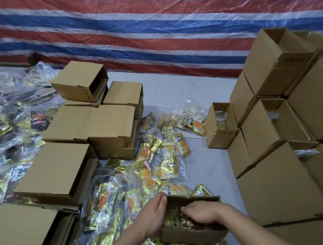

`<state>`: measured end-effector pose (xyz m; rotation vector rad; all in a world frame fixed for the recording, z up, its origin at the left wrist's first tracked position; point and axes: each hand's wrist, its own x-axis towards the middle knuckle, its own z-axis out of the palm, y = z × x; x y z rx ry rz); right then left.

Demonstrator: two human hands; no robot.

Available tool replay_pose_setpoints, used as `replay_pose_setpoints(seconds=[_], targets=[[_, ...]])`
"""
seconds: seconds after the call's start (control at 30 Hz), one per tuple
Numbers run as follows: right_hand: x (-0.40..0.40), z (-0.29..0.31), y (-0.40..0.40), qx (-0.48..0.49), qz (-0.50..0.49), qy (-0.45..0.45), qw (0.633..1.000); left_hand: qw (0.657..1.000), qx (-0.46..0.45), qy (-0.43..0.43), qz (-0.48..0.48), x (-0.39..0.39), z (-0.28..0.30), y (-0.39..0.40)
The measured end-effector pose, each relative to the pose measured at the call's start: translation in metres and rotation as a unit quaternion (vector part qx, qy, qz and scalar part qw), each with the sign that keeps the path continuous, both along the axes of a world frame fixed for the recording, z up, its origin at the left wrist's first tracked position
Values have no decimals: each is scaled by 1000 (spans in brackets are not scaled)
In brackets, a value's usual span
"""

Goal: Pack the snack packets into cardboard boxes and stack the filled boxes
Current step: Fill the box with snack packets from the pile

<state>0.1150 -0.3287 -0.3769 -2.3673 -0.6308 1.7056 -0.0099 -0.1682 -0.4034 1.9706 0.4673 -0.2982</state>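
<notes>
At the near edge of the grey floor mat (193, 92), the open box (192, 234) is being filled: the right hand (202, 213) reaches down into it with fingers curled over the gold packets inside, though whether they actually pinch one I cannot tell; the left hand (154, 213) steadies the box's left wall, fingers laid fairly straight against the cardboard with the thumb at the top rim. The box looks close to full, so this one seems nearly ready to join the others. Around it, loose snack packets (160, 161) lie scattered across the middle of the mat, and a much larger heap of bagged packets (8, 122) covers the far left side, so plenty remains to pack. Along the right edge stands the stack of filled boxes (286, 151), several tiers high with open tops showing packets. A small box (220, 125) beside the stack holds some too. On the left, empty boxes (91, 126) wait, upturned or on their sides
</notes>
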Motion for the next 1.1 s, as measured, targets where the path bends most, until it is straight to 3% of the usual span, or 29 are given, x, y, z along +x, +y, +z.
replay_pose_setpoints(seconds=[0.13, 0.3, 0.4, 0.47, 0.53, 0.63, 0.77, 0.87, 1.0, 1.1], targets=[[-5, -18, -1, -46, 30, 0, 998, 1000, 10, 0, -7, -1, -1, -1], [-8, 3, -1, 5, 35, -10, 999, 1000, 5, -1, -9, 2, 4, 0], [-1, 27, -10, 123, -22, -37, 991, 999, 8, 9, -31, 4, 6, 3], [4, 38, -16, 229, -152, -42, 961, 999, 8, 20, -39, 6, 6, 6], [11, 44, -22, 288, -188, -128, 930, 999, 7, 28, -33, 8, 4, 10], [21, 38, -31, 231, -110, -282, 925, 999, 23, 22, -39, 10, 1, 13], [20, 18, -39, 123, -71, -274, 951, 998, 45, 15, -29, 22, 2, 14], [25, 11, -43, 138, -113, -272, 946, 998, 56, 0, -8, 55, 14, 16], [47, 14, -43, 165, -182, -253, 936, 980, 182, -63, -52, 133, 23, 20], [70, 18, -39, 196, -292, -234, 907, 938, 315, -74, -126, 206, 21, 26]])
